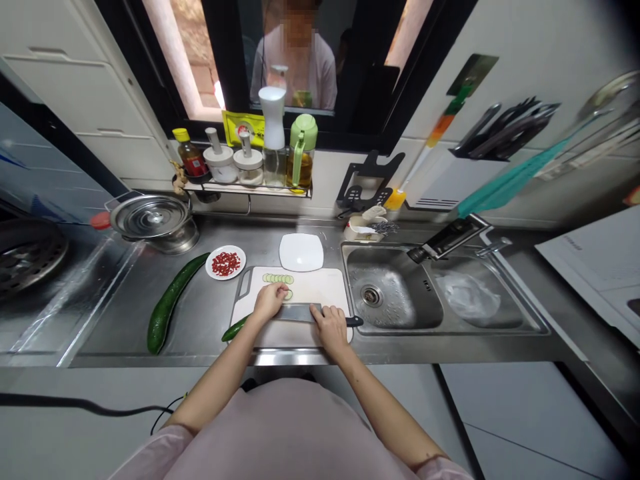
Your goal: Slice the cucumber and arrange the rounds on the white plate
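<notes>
My right hand is wrapped round a kitchen knife, whose blade lies flat and points left over the white cutting board. Just beyond the blade, my left hand has its fingertips pinched at a thin cucumber slice. A row of overlapping cucumber slices lies on the board above that hand. Partly hidden beneath my left wrist is a cut piece of cucumber, its dark green end sticking out past the board's left side.
A whole cucumber lies to the left, beside a plate of chopped red peppers. Behind the board sits a white square plate. The steel sink is at the right; a lidded pot stands back left, below a condiment shelf.
</notes>
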The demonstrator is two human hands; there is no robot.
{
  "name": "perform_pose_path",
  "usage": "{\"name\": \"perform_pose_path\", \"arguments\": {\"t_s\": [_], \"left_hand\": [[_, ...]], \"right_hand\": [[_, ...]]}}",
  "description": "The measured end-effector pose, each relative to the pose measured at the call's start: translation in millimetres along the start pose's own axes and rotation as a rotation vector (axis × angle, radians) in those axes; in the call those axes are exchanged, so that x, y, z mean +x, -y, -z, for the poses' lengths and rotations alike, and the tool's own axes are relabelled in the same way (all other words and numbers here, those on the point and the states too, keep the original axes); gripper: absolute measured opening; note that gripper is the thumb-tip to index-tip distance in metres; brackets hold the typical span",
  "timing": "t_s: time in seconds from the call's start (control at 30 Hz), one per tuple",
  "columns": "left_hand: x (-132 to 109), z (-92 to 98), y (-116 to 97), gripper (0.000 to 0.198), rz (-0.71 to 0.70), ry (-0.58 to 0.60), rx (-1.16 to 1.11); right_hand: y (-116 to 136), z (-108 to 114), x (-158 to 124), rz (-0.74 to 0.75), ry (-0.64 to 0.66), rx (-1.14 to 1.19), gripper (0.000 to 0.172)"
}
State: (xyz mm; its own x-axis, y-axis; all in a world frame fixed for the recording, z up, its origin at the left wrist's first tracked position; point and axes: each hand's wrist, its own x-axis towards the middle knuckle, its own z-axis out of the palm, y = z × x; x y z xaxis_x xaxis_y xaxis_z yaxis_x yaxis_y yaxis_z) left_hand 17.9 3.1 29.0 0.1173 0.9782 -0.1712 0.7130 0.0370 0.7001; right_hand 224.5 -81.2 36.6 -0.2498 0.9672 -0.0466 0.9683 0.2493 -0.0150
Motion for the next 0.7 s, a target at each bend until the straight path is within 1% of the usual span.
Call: {"name": "perform_pose_path", "arguments": {"t_s": [0.13, 0.33, 0.5, 0.7], "left_hand": [[23, -11.3, 4, 0.022, 0.032, -0.05, -0.001], [52, -20.6, -3, 0.023, -0.012, -0.019, 0.086], [63, -25.4, -6, 0.024, -0.059, 0.009, 0.152], [69, -34.3, -1, 0.023, -0.103, 0.004, 0.217]], "right_hand": [[-5, 0, -6, -0.038, 0.02, 0.012, 0.043], [-12, 0, -13, -0.074, 0.007, 0.014, 0.04], [-18, -6, -19, -0.095, -0.019, 0.014, 0.039], [-24, -10, -23, -0.106, -0.044, 0.02, 0.037]]}}
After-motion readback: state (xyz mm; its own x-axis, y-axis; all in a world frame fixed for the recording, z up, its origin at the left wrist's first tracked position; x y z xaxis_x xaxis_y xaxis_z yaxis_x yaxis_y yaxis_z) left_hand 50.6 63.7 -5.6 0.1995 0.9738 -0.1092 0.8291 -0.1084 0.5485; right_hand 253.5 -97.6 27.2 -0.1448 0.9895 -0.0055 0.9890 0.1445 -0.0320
